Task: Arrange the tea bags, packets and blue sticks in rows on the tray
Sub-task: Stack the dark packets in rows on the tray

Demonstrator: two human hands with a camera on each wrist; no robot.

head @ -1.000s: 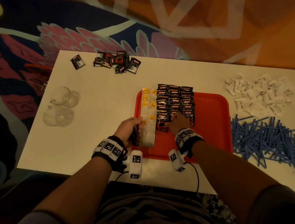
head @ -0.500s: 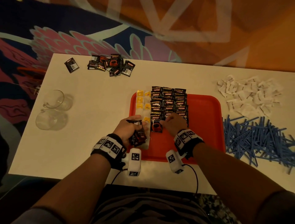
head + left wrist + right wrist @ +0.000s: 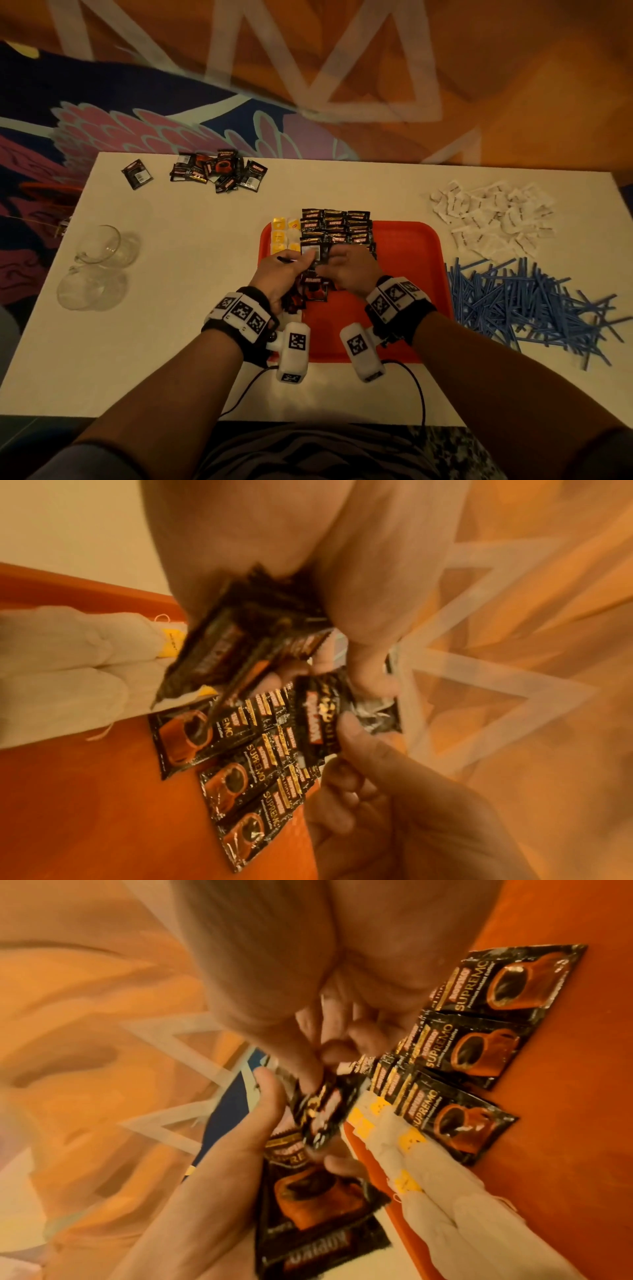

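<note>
On the red tray (image 3: 411, 274) lie a column of tea bags (image 3: 284, 233) at the left and rows of black coffee packets (image 3: 342, 222) beside it. My left hand (image 3: 301, 263) grips a stack of black packets (image 3: 240, 642) above the tray's near-left part. My right hand (image 3: 329, 267) meets it and pinches one packet (image 3: 318, 718) at the top of that stack. In the right wrist view the pinched packet (image 3: 318, 1112) stands between thumb and fingers, above the tea bags (image 3: 428, 1164). Under the hands lies the nearest laid packet (image 3: 315, 291).
The white table (image 3: 171, 342) holds a heap of loose black packets (image 3: 219, 169) and a single one (image 3: 137, 174) at the back left. Two glass cups (image 3: 99, 246) stand at the left. White sachets (image 3: 493, 216) and a pile of blue sticks (image 3: 527, 301) lie right of the tray.
My right hand has left the laid packets and come across to the left hand's stack, taking hold of one packet. The left hand has shifted right, over the tray.
</note>
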